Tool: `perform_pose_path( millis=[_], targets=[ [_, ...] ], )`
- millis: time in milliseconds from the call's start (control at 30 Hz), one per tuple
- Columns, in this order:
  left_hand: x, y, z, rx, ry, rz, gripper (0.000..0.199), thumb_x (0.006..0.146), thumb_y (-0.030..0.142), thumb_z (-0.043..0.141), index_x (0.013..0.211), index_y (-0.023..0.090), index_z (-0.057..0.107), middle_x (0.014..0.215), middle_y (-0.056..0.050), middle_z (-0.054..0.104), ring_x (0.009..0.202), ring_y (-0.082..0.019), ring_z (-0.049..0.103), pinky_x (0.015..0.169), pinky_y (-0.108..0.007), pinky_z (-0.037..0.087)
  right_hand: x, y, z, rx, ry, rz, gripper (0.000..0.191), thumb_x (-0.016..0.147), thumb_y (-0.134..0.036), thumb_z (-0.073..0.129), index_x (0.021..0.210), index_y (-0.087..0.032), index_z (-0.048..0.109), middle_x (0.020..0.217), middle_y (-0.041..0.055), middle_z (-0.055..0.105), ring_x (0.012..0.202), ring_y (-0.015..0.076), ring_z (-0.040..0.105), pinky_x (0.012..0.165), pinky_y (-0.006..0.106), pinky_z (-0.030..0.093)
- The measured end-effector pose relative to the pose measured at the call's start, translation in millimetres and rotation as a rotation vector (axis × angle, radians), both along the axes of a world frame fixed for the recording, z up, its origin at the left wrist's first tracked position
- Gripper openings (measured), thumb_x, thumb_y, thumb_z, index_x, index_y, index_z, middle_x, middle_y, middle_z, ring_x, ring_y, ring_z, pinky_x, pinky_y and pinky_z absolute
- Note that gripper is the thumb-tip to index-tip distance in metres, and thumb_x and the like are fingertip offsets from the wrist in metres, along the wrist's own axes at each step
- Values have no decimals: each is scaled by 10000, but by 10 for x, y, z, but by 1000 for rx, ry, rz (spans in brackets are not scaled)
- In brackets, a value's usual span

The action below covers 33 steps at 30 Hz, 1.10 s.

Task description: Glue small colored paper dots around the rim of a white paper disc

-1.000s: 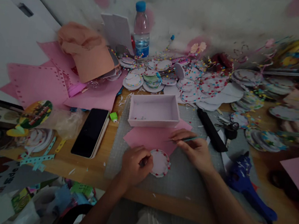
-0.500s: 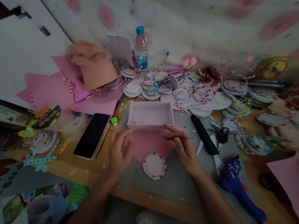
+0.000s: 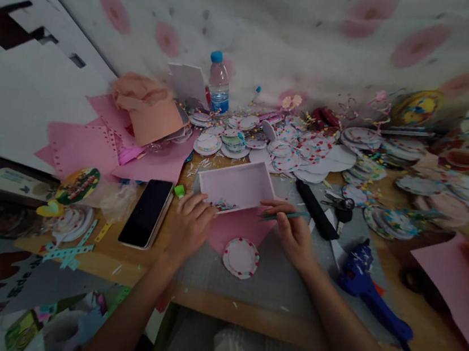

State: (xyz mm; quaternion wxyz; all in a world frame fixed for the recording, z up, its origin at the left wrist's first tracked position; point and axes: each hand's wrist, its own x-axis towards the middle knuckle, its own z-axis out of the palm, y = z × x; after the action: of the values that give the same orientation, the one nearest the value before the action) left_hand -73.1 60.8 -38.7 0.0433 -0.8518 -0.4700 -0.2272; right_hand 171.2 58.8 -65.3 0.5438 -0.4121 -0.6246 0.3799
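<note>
A shallow white box [image 3: 240, 183] is tilted toward me, and small colored beads [image 3: 223, 205] have gathered along its near inner edge. My left hand [image 3: 192, 221] holds the box at its near left corner, the thumb hidden from view. Thin teal tweezers [image 3: 293, 214] are pinched in my right hand [image 3: 294, 231], whose extended fingers touch the box's near right corner. Under the box lies a pink sheet [image 3: 241, 225]. Closer to me, a round white disc [image 3: 241, 258] with red and blue beads around its rim rests on the grey cutting mat [image 3: 204, 285].
A phone [image 3: 146, 213] lies left of my left hand. To the right are a black-handled cutter [image 3: 316, 209], keys [image 3: 342, 206] and a blue glue gun [image 3: 362, 271] with its cord. Several decorated discs [image 3: 280, 147] and a water bottle [image 3: 219, 85] stand along the back.
My left hand has moved up to the box's near left corner. The box has tipped toward me and shifted slightly, and beads now show along its near inner edge.
</note>
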Motion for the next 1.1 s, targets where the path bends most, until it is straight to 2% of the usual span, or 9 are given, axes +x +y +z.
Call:
perform_pose_path(
  millis=[133,267,400,633,833,1100],
  targets=[
    [27,-103,-144,133,-85,-45,157,866,102,533,925,172,660,821,-44,697,1053,-244,565,976,-446,389,-5,-35,40,89,71,-98,191,955,-275,425,938,-234,611,979,47,677,935,184,636,846,368,493],
    [24,-127,-276,155,-120,-58,185,869,96,526,959,176,666,816,-45,698,1079,-245,560,943,-437,409,-4,-51,47,116,56,-129,162,937,-242,467,948,-245,629,952,37,684,934,183,634,845,366,494],
    [5,-137,-341,170,-168,-66,212,877,87,520,994,186,666,842,-42,708,1088,-243,566,926,-433,422,-2,-37,26,138,2,-134,119,888,-206,559,954,-255,646,938,28,693,914,179,637,835,357,502],
    [-49,-142,-350,132,-131,-122,289,911,93,471,1139,182,624,913,-61,704,1121,-246,552,922,-429,434,-11,-33,28,97,-7,-204,92,842,-221,629,929,-243,654,923,33,709,897,191,657,804,359,530],
    [-75,-170,-371,92,-114,-156,393,918,66,387,1261,165,552,993,-90,693,1153,-233,538,944,-417,438,-17,-47,16,55,-5,-247,78,855,-242,614,920,-234,655,896,45,712,877,197,658,763,359,539],
    [-45,-171,-358,114,-143,-165,416,887,58,416,1276,153,529,1017,-93,684,1151,-235,535,938,-411,445,-7,-47,-14,46,-144,-149,85,895,-238,543,882,-221,626,856,32,664,772,161,628,701,311,504]
  ],
)
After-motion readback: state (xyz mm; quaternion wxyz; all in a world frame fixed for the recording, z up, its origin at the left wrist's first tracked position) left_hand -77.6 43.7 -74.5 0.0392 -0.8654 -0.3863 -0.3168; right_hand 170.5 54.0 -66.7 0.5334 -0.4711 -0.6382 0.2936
